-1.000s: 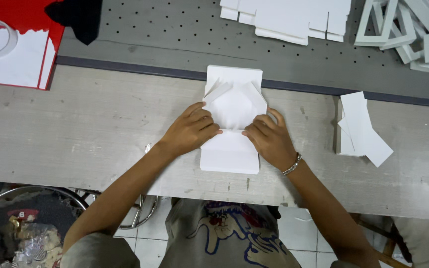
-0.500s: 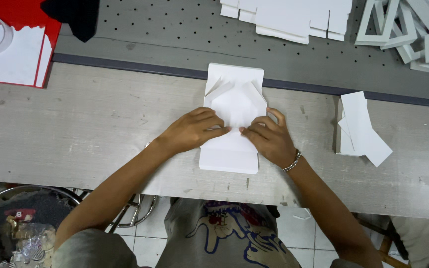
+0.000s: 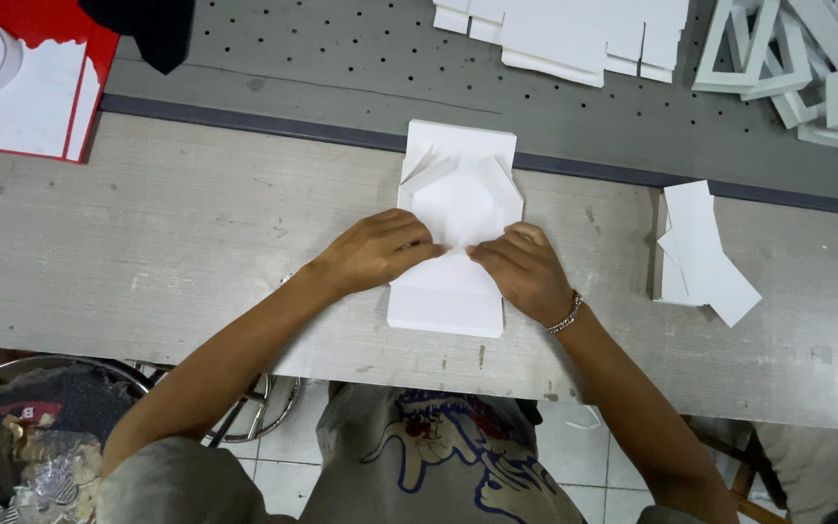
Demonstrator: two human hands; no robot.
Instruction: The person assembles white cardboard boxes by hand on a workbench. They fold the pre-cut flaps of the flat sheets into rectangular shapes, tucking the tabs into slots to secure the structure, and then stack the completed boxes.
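Your left hand (image 3: 375, 254) and right hand (image 3: 524, 272) lie curled, fingertips pressed onto white cardboard blank (image 3: 456, 233), which lies flat on grey bench (image 3: 147, 252) directly under both hands. Neither hand grips — both only pin the fold.

Judgement: blank light, stiff along panels, creases easily, slides on bench. Take it by side edges, not raised flaps beyond your fingertips.

Hidden: fold line under your fingers, thumbs.

Right of right hand — loose white card pieces (image 3: 700, 254). Farther out, stacked white sheets (image 3: 574, 34), cut off by frame.
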